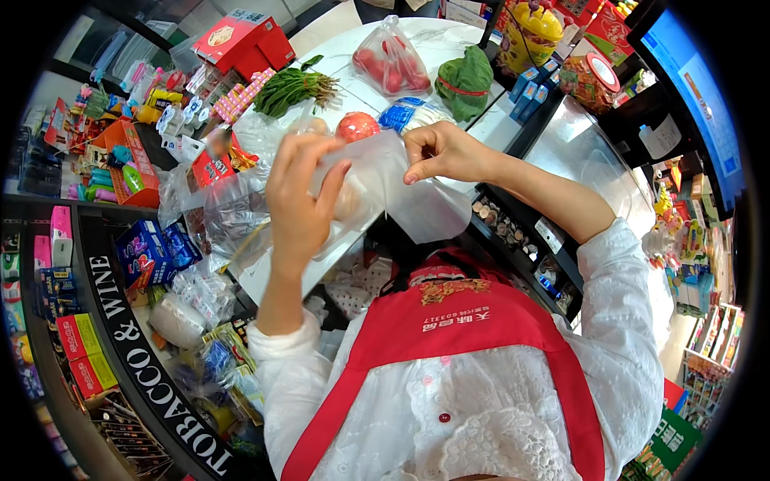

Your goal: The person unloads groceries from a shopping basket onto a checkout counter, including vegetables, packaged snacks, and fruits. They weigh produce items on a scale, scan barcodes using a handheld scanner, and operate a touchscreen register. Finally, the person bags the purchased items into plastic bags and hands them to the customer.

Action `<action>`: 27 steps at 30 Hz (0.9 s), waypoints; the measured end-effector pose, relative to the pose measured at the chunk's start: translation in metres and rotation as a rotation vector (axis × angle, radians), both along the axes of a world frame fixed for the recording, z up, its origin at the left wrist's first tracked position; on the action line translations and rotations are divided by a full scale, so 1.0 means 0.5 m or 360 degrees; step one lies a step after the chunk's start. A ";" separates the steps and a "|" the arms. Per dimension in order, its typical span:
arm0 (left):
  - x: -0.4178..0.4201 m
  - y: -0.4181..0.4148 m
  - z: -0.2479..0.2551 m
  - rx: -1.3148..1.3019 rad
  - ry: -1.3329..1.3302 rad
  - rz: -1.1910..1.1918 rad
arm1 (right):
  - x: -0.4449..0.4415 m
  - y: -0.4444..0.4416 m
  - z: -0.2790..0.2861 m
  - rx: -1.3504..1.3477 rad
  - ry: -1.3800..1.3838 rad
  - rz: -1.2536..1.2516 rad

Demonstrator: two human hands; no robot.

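Observation:
My right hand (pixel 448 153) pinches the edge of a translucent plastic bag (pixel 415 198), which hangs down over the counter's near edge. My left hand (pixel 304 195) is raised at the bag's left side, thumb and fingers apart, slightly blurred. Beyond the hands lie a round red item in clear wrap (pixel 357 127) and a blue-and-white package (pixel 415 114). Farther back on the white marble-look counter (pixel 337 48) are a clear bag of red tomatoes or similar produce (pixel 392 63), a bundle of leafy greens (pixel 292 90), and green leaves bound with a red band (pixel 465 84).
Clear plastic bags (pixel 234 201) lie at the left beside an orange basket (pixel 135 162). Red boxes (pixel 243 45) stand at the back left. A monitor (pixel 692 102) and a metal surface (pixel 571 144) are on the right, above an open coin drawer (pixel 502 222). A person stands beyond the counter.

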State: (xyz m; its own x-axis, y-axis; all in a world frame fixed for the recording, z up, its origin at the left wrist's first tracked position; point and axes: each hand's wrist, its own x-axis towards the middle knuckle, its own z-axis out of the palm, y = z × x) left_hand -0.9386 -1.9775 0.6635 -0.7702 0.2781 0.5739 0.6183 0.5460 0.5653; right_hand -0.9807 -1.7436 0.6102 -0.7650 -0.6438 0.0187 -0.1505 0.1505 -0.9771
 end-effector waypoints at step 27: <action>0.057 0.037 -0.227 0.1623 -0.1562 -0.0269 | 0.050 -0.106 -0.044 0.0457 0.0507 -0.0174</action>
